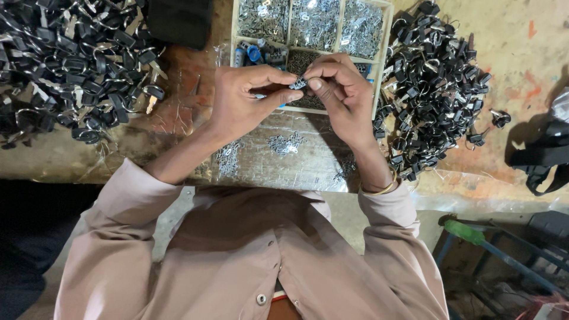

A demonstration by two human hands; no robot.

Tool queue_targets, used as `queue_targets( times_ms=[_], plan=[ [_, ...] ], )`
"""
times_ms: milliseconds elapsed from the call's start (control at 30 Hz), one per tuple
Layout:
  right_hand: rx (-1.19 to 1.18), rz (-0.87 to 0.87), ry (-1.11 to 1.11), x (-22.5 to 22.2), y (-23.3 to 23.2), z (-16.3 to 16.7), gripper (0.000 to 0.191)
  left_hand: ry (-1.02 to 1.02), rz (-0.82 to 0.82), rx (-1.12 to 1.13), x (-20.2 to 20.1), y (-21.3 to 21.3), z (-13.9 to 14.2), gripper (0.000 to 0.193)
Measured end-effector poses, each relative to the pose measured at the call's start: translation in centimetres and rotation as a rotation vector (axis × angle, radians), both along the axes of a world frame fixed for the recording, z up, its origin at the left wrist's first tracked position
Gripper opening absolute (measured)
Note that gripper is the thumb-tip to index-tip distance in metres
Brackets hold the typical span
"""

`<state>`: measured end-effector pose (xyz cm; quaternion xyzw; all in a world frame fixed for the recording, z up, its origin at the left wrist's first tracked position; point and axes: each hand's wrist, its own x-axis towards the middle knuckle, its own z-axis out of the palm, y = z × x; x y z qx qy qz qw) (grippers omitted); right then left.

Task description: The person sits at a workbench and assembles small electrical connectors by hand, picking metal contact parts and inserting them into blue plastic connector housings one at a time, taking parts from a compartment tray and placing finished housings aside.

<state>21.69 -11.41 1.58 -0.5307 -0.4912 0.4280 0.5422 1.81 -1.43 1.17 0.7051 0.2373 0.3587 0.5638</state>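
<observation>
My left hand [246, 98] and my right hand [341, 92] meet above the near edge of a compartment tray [382, 44]. Between their fingertips they pinch one small black and metal key part [298, 83]. The thumb and forefinger of each hand are closed on it from either side. A gold bangle [382, 188] circles my right wrist. Under the hands, small heaps of tiny metal pieces [285, 143] lie on clear plastic sheet.
A big pile of black keys with rings [77, 65] covers the left of the worn bench. A second such pile [435, 89] lies to the right of the tray. The tray's far compartments hold silvery bits [314, 21]. A black bag [542, 157] sits at the right edge.
</observation>
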Motion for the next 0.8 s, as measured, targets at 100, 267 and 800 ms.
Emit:
queue_targets(
  times_ms=[100,267,800],
  plan=[
    [0.037,-0.002,-0.069,-0.29,-0.01,0.04,0.013,0.004,0.005,0.078,-0.1,0.12,-0.06,0.019],
    [0.083,-0.04,-0.287,-0.61,0.02,0.32,0.016,-0.006,0.026,0.077,-0.08,0.04,-0.16,0.019],
    [0.056,0.006,-0.099,-0.79,-0.17,-0.21,0.014,0.012,0.007,0.116,-0.12,0.14,-0.46,0.02]
  ],
)
